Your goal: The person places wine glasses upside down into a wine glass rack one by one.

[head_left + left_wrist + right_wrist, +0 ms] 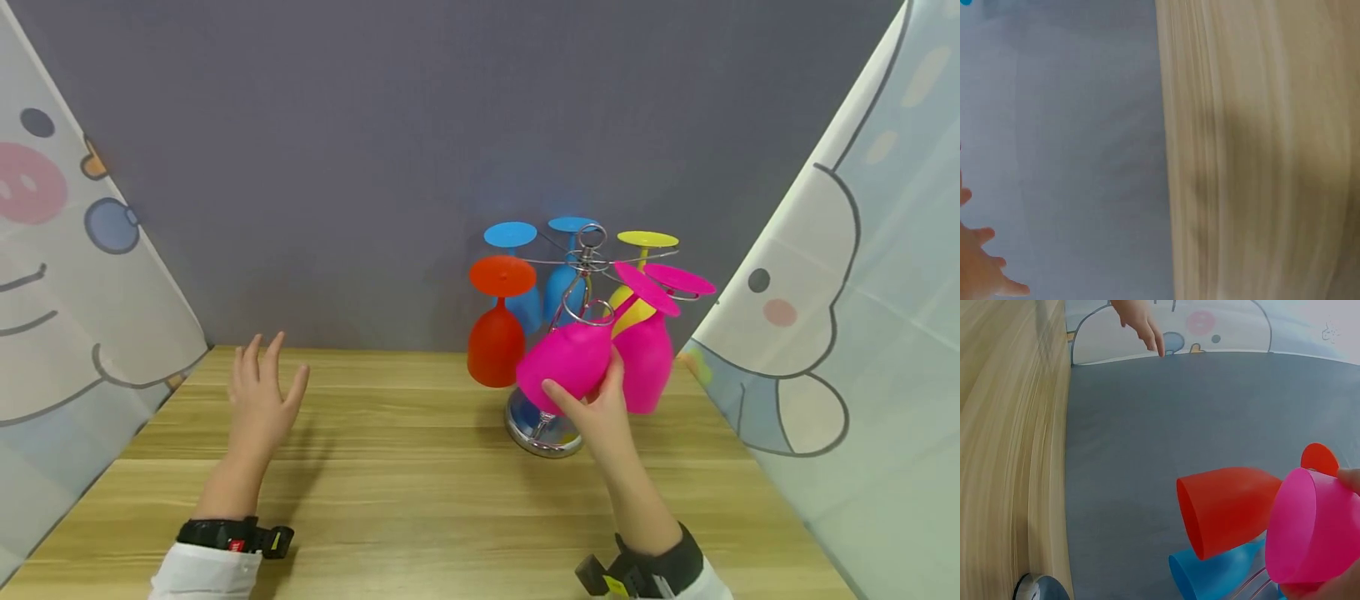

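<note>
My right hand grips the bowl of a pink wine glass, thumb on the near side. The glass is tilted, mouth down to the left, its stem running up to the right by a wire loop of the metal glass rack. Behind it a second pink glass hangs upside down. A red-orange glass hangs just left of the held one; in the right wrist view, the held glass's open mouth overlaps it. Away to the left, my left hand is raised over the table with fingers spread, holding nothing.
Two blue glasses and a yellow glass hang upside down on the rack's far side. The rack's round chrome base stands on the wooden table. A grey panel rises behind, with printed cloths at both sides.
</note>
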Motion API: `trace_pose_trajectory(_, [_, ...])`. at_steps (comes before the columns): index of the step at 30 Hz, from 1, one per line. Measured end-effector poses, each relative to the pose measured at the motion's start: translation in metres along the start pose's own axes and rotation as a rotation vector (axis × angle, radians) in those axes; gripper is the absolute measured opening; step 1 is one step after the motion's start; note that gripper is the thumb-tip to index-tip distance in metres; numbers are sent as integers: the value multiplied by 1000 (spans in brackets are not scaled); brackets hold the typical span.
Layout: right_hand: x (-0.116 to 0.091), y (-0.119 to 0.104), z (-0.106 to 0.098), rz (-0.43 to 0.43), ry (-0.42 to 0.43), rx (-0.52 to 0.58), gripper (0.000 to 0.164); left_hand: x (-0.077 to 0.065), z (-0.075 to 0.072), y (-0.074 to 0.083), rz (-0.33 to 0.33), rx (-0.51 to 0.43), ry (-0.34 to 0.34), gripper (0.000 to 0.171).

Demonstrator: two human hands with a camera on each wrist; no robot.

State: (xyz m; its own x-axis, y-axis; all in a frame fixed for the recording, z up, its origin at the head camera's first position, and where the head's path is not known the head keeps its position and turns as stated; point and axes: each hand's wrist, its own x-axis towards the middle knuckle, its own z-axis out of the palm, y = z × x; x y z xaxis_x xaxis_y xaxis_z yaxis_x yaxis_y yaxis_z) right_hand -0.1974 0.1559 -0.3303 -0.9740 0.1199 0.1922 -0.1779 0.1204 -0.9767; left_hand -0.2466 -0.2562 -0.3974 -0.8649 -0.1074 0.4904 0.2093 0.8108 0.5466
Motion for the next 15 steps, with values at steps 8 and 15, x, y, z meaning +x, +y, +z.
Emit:
trace_pose_trajectory(8, [12,2,2,34,-6,-107,97,-4,-2,-12,-43,114,-110,71])
trace_pose_trajectory(15, [15,-2,3,69,-71,-204,98,-9,3,-14,-66,123,-170,73])
